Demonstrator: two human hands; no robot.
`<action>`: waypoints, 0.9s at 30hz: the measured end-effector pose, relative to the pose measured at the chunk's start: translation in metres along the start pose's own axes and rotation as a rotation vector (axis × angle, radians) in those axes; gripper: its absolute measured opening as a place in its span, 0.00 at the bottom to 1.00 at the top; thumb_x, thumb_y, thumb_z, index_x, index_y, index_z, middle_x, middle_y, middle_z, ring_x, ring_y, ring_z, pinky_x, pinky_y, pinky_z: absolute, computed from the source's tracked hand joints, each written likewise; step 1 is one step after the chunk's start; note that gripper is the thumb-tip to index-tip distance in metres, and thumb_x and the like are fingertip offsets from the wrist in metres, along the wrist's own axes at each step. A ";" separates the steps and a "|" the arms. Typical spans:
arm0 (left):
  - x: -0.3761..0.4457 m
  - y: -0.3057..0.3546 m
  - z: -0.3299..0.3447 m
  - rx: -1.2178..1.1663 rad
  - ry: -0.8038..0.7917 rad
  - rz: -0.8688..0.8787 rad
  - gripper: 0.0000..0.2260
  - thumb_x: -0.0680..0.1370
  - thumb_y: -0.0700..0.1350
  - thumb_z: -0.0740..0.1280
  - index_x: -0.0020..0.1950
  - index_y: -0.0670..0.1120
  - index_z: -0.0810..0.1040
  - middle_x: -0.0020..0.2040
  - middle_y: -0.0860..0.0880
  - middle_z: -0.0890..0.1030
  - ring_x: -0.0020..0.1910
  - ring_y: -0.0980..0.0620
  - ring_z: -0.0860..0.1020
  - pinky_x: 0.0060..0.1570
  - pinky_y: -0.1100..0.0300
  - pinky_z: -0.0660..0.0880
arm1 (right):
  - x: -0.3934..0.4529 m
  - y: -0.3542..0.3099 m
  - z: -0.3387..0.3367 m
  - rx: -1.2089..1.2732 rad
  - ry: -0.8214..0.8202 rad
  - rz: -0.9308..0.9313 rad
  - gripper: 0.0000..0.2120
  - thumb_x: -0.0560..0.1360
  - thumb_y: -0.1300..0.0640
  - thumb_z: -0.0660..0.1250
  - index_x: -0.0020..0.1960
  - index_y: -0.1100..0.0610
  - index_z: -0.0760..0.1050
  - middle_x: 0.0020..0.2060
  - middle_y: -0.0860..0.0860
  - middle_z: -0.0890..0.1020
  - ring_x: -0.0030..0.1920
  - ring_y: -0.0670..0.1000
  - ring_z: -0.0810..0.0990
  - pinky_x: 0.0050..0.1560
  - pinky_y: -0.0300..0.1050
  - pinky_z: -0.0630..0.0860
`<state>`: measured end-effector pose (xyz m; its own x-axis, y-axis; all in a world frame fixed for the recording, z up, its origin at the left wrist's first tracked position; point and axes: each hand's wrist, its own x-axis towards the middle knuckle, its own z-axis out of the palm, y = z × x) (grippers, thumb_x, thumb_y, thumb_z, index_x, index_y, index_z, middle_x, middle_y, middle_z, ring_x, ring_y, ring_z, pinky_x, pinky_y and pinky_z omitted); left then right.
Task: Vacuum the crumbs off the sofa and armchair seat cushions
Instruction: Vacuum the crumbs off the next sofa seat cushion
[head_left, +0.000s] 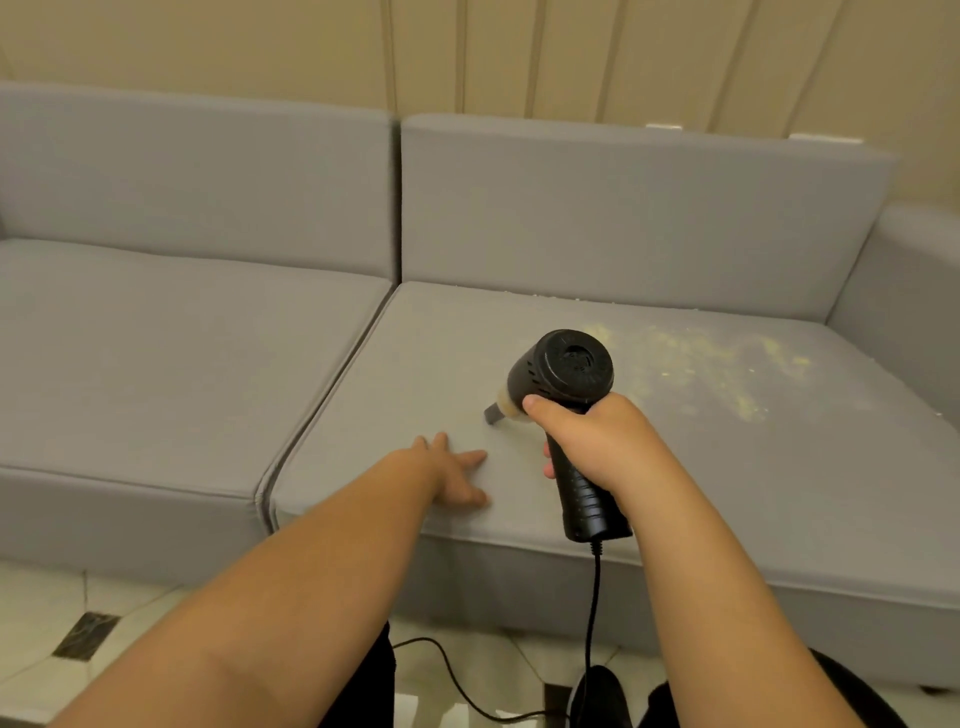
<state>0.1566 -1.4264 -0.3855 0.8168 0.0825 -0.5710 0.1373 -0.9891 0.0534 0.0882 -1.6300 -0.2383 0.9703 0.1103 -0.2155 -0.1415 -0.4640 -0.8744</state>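
Clenching the vacuum (563, 387) handle, right hand (597, 441) grip, crumbs (717, 364) beyond, left hand (457, 475) flat.

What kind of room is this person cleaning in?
Most likely a home living room. A grey sofa with big seat cushions stands against a cream panelled wall, on a tiled floor. The right hand holds a small corded vacuum over scattered crumbs.

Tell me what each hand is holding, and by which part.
The right hand grips the black vacuum by its handle. The left hand holds nothing; it rests flat on the sofa cushion.
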 end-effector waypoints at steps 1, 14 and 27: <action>0.004 0.001 0.002 -0.005 0.017 0.000 0.40 0.74 0.74 0.61 0.81 0.71 0.44 0.85 0.47 0.37 0.82 0.36 0.38 0.77 0.31 0.49 | 0.007 0.003 0.000 0.010 0.022 0.007 0.12 0.78 0.44 0.74 0.48 0.53 0.82 0.36 0.54 0.88 0.38 0.53 0.89 0.55 0.57 0.85; 0.052 0.018 -0.022 0.023 0.086 0.092 0.37 0.76 0.74 0.59 0.81 0.71 0.45 0.85 0.49 0.37 0.83 0.38 0.38 0.76 0.29 0.43 | 0.068 -0.002 -0.036 0.080 0.005 0.096 0.12 0.77 0.46 0.76 0.51 0.55 0.82 0.45 0.59 0.88 0.37 0.53 0.88 0.52 0.57 0.86; 0.039 0.068 -0.013 0.061 0.032 0.140 0.39 0.74 0.76 0.59 0.80 0.73 0.43 0.85 0.47 0.38 0.83 0.36 0.38 0.76 0.28 0.47 | 0.014 0.015 -0.052 0.024 -0.002 0.047 0.12 0.77 0.45 0.76 0.49 0.54 0.83 0.43 0.59 0.88 0.37 0.54 0.89 0.53 0.60 0.86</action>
<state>0.2046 -1.4887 -0.3937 0.8432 -0.0542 -0.5349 -0.0133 -0.9967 0.0801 0.1094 -1.6809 -0.2317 0.9620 0.0902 -0.2578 -0.1920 -0.4476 -0.8733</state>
